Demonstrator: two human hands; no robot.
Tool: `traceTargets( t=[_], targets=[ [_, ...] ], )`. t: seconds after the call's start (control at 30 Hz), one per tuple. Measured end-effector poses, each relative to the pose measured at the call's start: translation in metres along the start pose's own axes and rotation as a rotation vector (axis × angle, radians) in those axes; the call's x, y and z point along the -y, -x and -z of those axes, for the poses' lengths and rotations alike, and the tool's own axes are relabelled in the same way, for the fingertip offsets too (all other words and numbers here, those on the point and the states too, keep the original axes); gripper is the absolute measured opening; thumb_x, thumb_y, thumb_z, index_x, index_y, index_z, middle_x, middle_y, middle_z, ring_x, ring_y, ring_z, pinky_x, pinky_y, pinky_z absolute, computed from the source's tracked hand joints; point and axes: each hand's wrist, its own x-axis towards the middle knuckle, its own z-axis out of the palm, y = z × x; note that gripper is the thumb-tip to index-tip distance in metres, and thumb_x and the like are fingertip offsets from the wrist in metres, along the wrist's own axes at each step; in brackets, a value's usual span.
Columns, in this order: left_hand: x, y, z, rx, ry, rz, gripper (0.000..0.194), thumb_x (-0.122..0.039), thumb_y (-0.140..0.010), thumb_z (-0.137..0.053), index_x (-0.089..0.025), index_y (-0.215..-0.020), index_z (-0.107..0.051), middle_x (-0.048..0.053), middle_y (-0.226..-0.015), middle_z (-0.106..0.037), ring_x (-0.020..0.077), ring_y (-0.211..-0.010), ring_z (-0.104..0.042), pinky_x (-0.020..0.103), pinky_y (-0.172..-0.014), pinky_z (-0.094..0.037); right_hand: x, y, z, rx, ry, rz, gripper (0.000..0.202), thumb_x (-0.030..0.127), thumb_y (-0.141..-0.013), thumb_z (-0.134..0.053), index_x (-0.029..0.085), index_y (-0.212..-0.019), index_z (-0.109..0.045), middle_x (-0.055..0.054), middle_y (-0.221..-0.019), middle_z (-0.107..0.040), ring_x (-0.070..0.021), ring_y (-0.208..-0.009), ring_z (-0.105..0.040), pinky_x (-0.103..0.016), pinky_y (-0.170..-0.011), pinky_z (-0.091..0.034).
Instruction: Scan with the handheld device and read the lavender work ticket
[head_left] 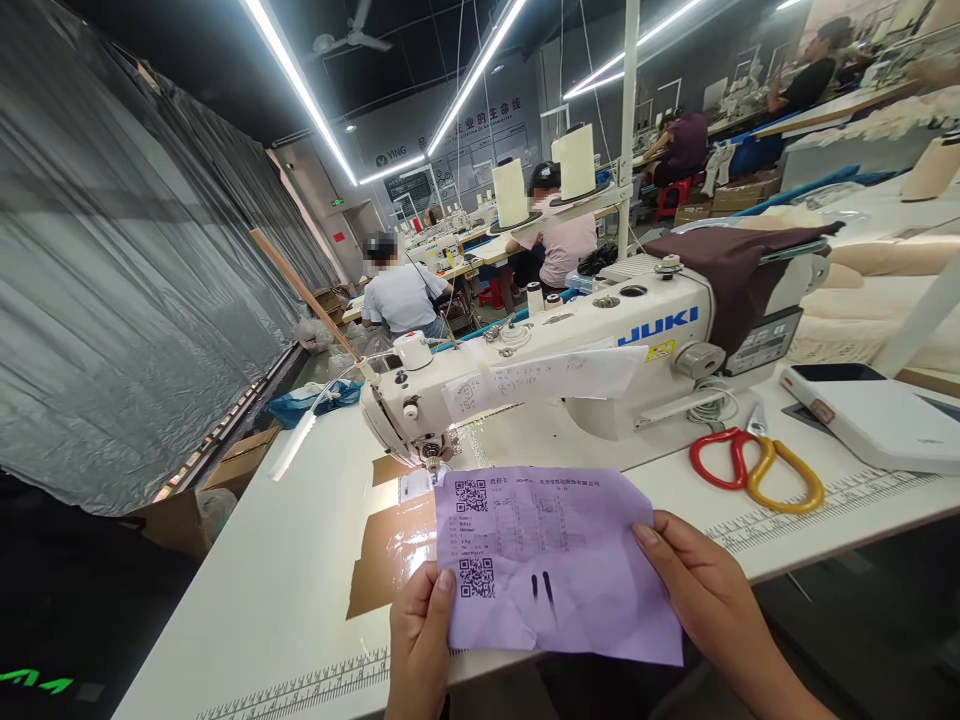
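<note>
A purple paper slip printed with two QR codes and a table of text is held up over the front edge of the white sewing table. My left hand pinches its lower left corner. My right hand grips its right edge with the thumb on top. Just behind the slip stands a white JUKI sewing machine with a paper note taped to its arm. The needle area sits right above the slip's top left corner.
Scissors with red and yellow handles lie right of the machine, beside a white device. Brown tape patches mark the table. Grey plastic sheeting hangs at left. Other people sit at machines behind.
</note>
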Motion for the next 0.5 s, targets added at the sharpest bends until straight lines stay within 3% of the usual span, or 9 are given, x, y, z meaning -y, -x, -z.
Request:
traceTargets(
  t=[0.23,0.5],
  targets=[
    [0.0027,-0.0010,0.0022,0.013,0.010,-0.009,0.034,-0.048,-0.080,-0.066,-0.014,-0.083,-0.065,0.004,-0.075,-0.064,0.0172,-0.074,-0.055,0.021,-0.058,-0.041,-0.0013,-0.0004,-0.0003,0.022,-0.010,-0.037,0.045,0.061,-0.086,-0.046,0.016,-0.083,-0.047,-0.001,-0.071,-0.045,-0.0085,-0.066,-0.043,-0.018,-0.058,-0.040],
    [0.0040,-0.0017,0.0034,0.025,-0.013,-0.027,0.034,-0.048,-0.082,-0.064,-0.014,-0.083,-0.065,0.003,-0.073,-0.062,0.0137,-0.068,-0.049,0.020,-0.059,-0.041,0.0005,-0.0006,-0.0003,0.017,-0.017,-0.031,0.044,0.061,-0.085,-0.046,0.016,-0.087,-0.049,-0.001,-0.072,-0.049,-0.0089,-0.067,-0.045,-0.018,-0.059,-0.041]
  ],
)
